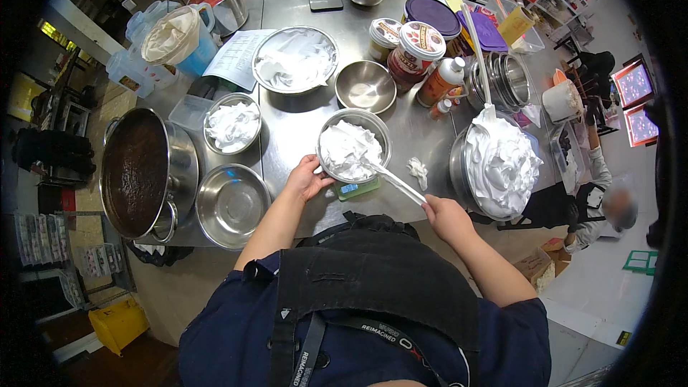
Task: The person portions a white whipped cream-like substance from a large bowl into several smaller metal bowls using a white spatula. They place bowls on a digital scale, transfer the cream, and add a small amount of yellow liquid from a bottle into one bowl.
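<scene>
A steel bowl of whipped white cream (349, 150) stands in front of me, over a green digital kitchen scale (359, 190) whose lit display shows below the rim. My left hand (307, 178) grips the bowl's left side near the rim. In my right hand (450, 219) is the handle of a white spatula (400, 185), its blade sunk in the cream. A smear of white cream (417, 173) lies on the steel table (290, 140) to the right. Beyond it, a large bowl heaped with white cream (500, 166) has another long-handled white spatula (478, 54) standing in it.
Left are a big steel pot of dark brown mixture (134, 172), an empty steel bowl (233, 207) and a smaller cream bowl (233, 124). Farther back stand another cream bowl (295, 59), an empty bowl (366, 87) and tubs (422, 43). Co-workers (596, 199) are nearby.
</scene>
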A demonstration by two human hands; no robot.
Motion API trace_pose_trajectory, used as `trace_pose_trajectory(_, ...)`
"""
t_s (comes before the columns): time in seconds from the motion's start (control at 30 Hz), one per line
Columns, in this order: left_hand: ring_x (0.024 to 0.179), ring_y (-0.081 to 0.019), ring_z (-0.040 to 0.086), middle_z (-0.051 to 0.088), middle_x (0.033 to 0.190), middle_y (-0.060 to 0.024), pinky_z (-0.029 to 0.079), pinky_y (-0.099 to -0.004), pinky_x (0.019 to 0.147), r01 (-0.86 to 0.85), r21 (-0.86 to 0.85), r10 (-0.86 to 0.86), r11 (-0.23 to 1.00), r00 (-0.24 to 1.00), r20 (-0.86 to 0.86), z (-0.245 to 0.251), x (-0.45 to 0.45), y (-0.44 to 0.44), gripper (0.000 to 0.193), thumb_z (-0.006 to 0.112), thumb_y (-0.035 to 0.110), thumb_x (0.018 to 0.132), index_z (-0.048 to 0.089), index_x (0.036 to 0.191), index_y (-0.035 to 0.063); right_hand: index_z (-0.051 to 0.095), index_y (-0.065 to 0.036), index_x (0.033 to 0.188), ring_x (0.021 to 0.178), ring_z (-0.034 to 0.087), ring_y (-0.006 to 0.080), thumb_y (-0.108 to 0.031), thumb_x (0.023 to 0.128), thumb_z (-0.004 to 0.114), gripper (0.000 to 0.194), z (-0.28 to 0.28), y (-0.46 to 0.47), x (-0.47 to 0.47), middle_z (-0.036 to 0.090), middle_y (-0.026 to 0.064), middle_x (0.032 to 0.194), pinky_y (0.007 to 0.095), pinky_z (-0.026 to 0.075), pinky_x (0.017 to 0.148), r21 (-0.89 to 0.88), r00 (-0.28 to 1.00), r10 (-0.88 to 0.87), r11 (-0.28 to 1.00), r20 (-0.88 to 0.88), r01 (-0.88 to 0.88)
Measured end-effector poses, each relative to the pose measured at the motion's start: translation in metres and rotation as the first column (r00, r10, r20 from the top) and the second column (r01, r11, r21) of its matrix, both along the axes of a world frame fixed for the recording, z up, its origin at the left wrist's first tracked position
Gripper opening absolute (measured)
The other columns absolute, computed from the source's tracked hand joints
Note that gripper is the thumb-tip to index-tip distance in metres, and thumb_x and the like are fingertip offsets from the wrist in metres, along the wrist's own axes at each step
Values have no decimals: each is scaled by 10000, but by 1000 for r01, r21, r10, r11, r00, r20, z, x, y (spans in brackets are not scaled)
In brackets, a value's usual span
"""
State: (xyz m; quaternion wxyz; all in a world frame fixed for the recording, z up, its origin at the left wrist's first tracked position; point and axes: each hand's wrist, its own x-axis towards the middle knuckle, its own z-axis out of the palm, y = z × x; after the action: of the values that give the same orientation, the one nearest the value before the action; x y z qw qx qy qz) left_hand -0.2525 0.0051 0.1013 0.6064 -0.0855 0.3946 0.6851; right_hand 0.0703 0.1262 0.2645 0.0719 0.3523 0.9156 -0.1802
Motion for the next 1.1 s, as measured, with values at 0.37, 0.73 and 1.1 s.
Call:
trace_pose_trajectory(0.37,1079,-382,523,457,1242,-164,486,-626,927,15,-72,-17,997,999,-30,3,0,-2,252,502,134,979,405,1200,61,596,-34,1232,392,292,21,-237,1011,477,323,24,25,42,404,-51,541,191,206,351,-936,802,-490,-258,342,241)
trace_pose_trajectory(0.73,1445,-405,175,246,1526,-192,260,-610,1117,-235,-283,250,930,968,16,10,-35,-19,623,497,351,976,217,1466,85,639,-24,1181,414,354,18,-280,1020,491,336,71,10,48,456,-43,546,177,276,391,-941,773,-625,316,-109,123)
trace_pose_trajectory(1.1,1409,-398,259,273,1496,-193,304,-598,1107,-353,-292,381,889,924,42,20,-50,-41,579,468,311,985,209,1449,80,645,-17,1187,507,412,23,-205,1012,523,285,62,3,52,485,-47,598,189,331,465,-860,681,-708,452,-186,235)
